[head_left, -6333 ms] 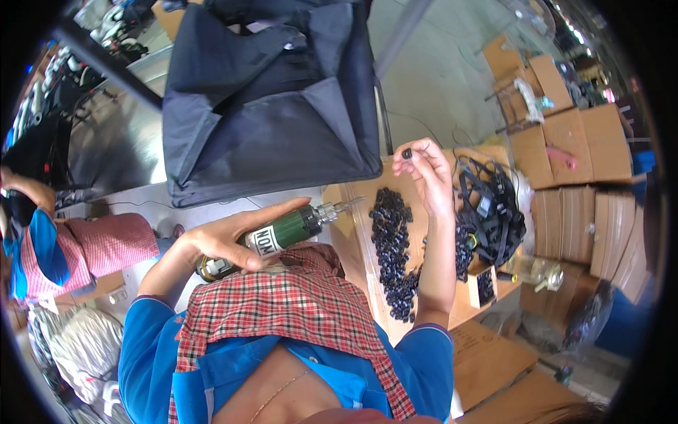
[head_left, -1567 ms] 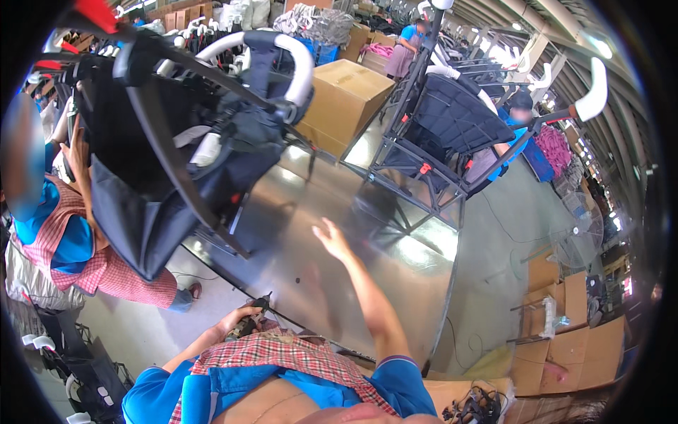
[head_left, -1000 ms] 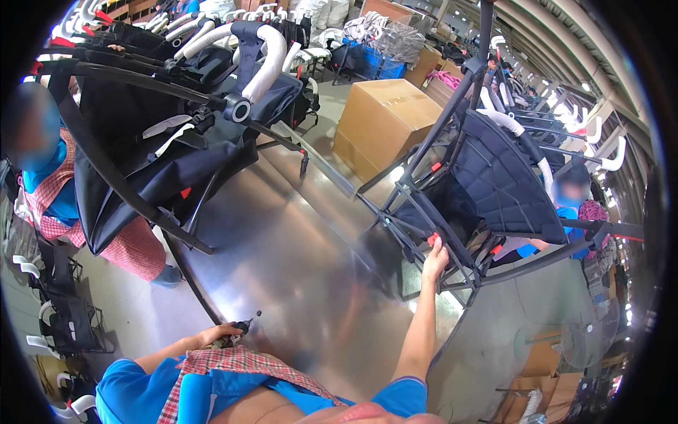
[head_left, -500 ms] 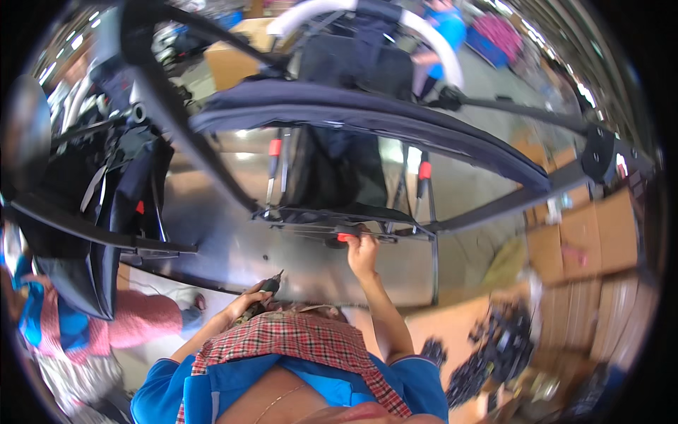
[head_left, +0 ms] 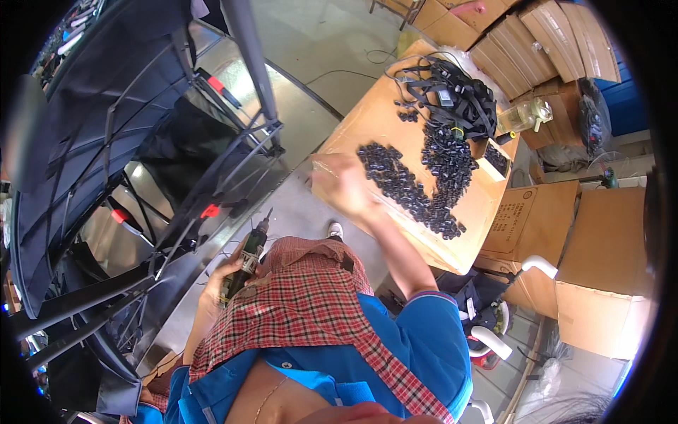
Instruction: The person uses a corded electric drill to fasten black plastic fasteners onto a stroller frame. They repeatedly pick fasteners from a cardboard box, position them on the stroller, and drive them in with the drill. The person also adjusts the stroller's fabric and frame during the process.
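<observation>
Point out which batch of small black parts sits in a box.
The black parts near the right edge of the table, inside a small open box; the other parts lie loose outside it.

The power driver [head_left: 248,258] is green and black, the apron [head_left: 289,307] checked red, black and white, the shirt [head_left: 417,339] blue. Black small parts [head_left: 446,166], tan table [head_left: 374,116]; black stroller [head_left: 185,138], 3 red clips [head_left: 210,210].
</observation>
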### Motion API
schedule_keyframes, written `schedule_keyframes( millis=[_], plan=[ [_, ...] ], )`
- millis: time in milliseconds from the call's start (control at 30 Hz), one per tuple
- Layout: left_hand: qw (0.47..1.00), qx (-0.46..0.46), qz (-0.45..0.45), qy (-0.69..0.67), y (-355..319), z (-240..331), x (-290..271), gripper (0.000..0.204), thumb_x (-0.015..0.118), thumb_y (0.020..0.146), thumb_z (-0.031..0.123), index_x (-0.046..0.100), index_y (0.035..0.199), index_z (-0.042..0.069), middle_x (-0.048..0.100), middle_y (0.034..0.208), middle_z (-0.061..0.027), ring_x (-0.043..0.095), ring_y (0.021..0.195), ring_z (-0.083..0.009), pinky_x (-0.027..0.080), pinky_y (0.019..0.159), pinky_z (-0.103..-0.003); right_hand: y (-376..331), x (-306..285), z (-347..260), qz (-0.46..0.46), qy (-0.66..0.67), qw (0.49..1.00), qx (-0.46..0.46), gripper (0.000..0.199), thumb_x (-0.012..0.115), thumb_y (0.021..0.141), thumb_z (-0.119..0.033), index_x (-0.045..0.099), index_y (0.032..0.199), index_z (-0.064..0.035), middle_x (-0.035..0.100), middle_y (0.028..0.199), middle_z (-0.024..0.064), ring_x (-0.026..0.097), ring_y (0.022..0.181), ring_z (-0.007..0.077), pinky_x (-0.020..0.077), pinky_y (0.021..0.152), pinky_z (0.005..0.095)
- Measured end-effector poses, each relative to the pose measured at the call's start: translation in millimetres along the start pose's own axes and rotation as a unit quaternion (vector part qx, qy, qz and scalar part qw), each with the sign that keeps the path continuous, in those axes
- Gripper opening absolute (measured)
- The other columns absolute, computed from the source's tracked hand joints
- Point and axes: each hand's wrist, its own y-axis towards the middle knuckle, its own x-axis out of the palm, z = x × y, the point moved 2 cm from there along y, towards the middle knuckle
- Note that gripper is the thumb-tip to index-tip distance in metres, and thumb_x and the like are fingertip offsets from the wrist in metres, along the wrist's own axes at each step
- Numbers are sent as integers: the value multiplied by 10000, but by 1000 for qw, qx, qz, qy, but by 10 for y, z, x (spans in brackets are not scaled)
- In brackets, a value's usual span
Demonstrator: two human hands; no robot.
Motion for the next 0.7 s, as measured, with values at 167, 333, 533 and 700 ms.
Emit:
schedule_keyframes(
  millis=[167, 333, 533, 700],
  plan=[
    [990, -41, -132, 11, 461, -137, 425, 836, 667, 822, 292, 216, 1512, 152, 562, 950, -167, 579, 704, -208, 472, 600, -293, -882, -1104, 1353, 39, -205, 950, 232, 219, 695, 817, -160, 677, 1001, -42, 681, 1002, 147, 638, 937, 343, 508, 829, 396],
    [985, -71, -149, 41, 941, -265, 1145, 959, 701, 777, 321, 128, 1535, 187, 531, 864, -154, 535, 559, -187, 439, 500, -283, -1309, -1420, 2054, 47, -261, 947, 179, 167, 707, 760, -79, 658, 919, -62, 638, 888, 111, 618, 865, 313, 505, 765, 391],
    [973, -70, -129, 178, 1272, -351, 1666, 1017, 725, 715, 405, 198, 1517, 69, 424, 1378, -141, 476, 1133, -211, 373, 933, -298, -1233, -1423, 2340, 3, -294, 950, 104, 142, 670, 752, -33, 621, 884, -46, 578, 796, 111, 587, 793, 306, 495, 727, 398],
    [944, 9, -147, 295, 1472, -453, 1826, 1035, 706, 693, 494, 235, 1512, 72, 469, 1369, -134, 501, 1162, -232, 342, 999, -315, -1185, -1444, 2259, 89, -154, 963, 202, 74, 602, 848, 1, 589, 918, -18, 616, 863, 121, 618, 790, 258, 506, 716, 342]
  ],
)
